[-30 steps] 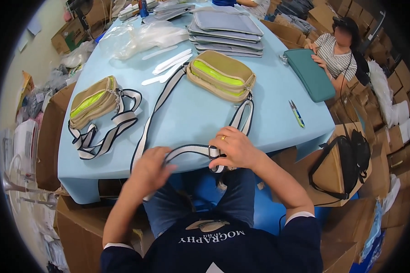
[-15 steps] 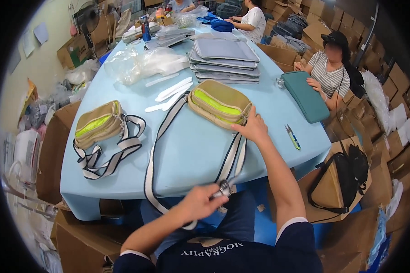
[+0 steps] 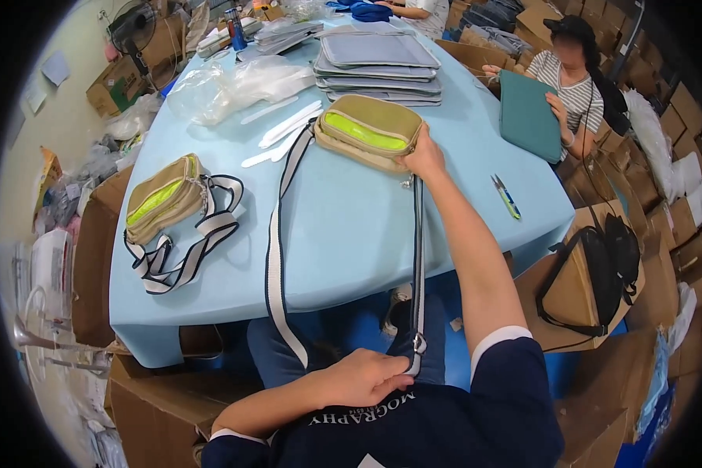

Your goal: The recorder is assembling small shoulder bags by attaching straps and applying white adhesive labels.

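A khaki shoulder bag (image 3: 376, 117) with a lime-green lining showing at its zipped opening sits on the table in front of me. My right hand (image 3: 424, 154) is closed on its right end. From both ends of the bag hangs a white-and-navy webbing strap (image 3: 275, 257). Down at my lap my left hand (image 3: 370, 373) is closed on the strap, just below a metal buckle (image 3: 419, 343). The strap's right length runs taut between my two hands. A second khaki bag (image 3: 164, 199), its strap bunched beside it, rests at the left.
Blue-covered table (image 3: 351, 249). White strips (image 3: 292, 129), clear plastic bags (image 3: 234, 86) and stacked grey cases (image 3: 378, 66) lie beyond the bag. Thread snips (image 3: 505, 196) are at the right. A person across holds a green case (image 3: 530, 117). A black bag (image 3: 585, 288) lies on a carton.
My left hand has drawn the strap down toward my body, and its right length is now taut. My right hand keeps hold of the bag. The co-worker's green case has been raised off the table.
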{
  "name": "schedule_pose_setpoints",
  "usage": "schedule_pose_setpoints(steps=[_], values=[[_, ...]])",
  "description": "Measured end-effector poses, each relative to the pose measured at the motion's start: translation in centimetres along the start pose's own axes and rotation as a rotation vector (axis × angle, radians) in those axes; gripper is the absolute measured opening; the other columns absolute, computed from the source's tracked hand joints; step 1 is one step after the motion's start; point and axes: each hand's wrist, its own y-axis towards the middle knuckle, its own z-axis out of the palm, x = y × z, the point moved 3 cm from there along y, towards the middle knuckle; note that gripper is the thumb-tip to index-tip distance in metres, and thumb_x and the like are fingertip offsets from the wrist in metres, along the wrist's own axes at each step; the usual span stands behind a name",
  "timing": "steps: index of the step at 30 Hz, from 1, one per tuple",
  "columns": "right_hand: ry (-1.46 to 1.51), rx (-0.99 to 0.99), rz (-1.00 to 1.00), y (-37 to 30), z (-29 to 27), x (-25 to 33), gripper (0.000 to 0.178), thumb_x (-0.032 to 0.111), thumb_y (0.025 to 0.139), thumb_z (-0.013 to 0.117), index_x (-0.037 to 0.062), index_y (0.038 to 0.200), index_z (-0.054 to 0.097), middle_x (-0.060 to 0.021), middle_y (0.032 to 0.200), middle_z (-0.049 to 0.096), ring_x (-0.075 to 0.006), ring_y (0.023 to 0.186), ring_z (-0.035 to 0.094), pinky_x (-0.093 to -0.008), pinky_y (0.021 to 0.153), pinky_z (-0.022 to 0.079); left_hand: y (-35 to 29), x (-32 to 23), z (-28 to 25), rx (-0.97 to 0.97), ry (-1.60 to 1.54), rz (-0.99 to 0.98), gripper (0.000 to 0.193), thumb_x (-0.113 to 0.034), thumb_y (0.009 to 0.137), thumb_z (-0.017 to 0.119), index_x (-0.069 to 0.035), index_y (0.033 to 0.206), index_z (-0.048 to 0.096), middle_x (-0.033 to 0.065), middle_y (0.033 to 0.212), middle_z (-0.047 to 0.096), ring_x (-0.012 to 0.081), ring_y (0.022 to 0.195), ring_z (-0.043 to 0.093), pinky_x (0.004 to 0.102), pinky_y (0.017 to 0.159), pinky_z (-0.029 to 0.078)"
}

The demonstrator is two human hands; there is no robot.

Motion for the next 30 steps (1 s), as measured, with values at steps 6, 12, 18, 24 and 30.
schedule_pose_setpoints(steps=[6, 12, 18, 24, 30], values=[[-0.14, -0.457, -0.627, -4.2, -2.8, 0.8, 0.055, 0.027, 0.07, 0.075, 0.0129, 0.118, 0.053, -0.014, 0.112, 0.06, -0.0324, 0.113, 0.052, -0.044, 0.093, 0.043, -1.3, 2.1, -1.0, -0.01, 0.141, -0.207, 0.014, -0.011, 0.085, 0.058, -0.003, 0.085, 0.046, 0.0177, 0.069, 0.062, 0.0383, 0.066, 0.061, 0.0462, 0.055, 0.047], [0.337, 0.759, -1.21, -22.9, -4.2, 5.0, 0.026, 0.03, 0.088, 0.055, 0.0087, 0.079, 0.066, -0.0085, 0.095, 0.065, -0.031, 0.123, 0.044, -0.0501, 0.106, 0.026, -0.8, 2.2, -1.6, 0.073, 0.11, -0.155, 0.016, -0.014, 0.087, 0.055, -0.001, 0.083, 0.047, 0.0195, 0.061, 0.055, 0.0396, 0.061, 0.057, 0.0476, 0.055, 0.044], [0.275, 0.89, -1.155, -23.9, -7.0, 2.9, 0.04, 0.039, 0.076, 0.069, 0.0052, 0.062, 0.053, -0.0088, 0.061, 0.053, -0.031, 0.059, 0.053, -0.0407, 0.051, 0.039, -2.8, 1.8, -4.8, 0.102, -0.149, -0.34, 0.01, -0.011, 0.088, 0.057, -0.001, 0.09, 0.058, 0.0091, 0.072, 0.065, 0.0223, 0.064, 0.066, 0.0316, 0.057, 0.05], [0.064, 0.029, -0.728, -16.2, -16.5, -8.8, 0.024, 0.018, 0.07, 0.076, 0.0018, 0.069, 0.059, -0.0062, 0.055, 0.048, -0.0183, 0.048, 0.044, -0.0287, 0.046, 0.033, -7.5, 1.0, -12.3, -0.114, 0.451, -0.394, 0.012, -0.014, 0.081, 0.064, -0.004, 0.082, 0.059, 0.0104, 0.064, 0.058, 0.0284, 0.061, 0.058, 0.037, 0.059, 0.044], [0.201, -0.079, -0.501, -13.1, -15.9, -11.4, 0.017, 0.008, 0.075, 0.072, -0.0009, 0.07, 0.058, -0.003, 0.056, 0.046, -0.0102, 0.051, 0.041, -0.0249, 0.048, 0.031, -4.7, 1.5, -15.5, -0.256, 0.884, -0.354, 0.013, -0.013, 0.079, 0.064, -0.009, 0.089, 0.056, 0.0101, 0.067, 0.058, 0.0306, 0.071, 0.057, 0.0376, 0.079, 0.04]])
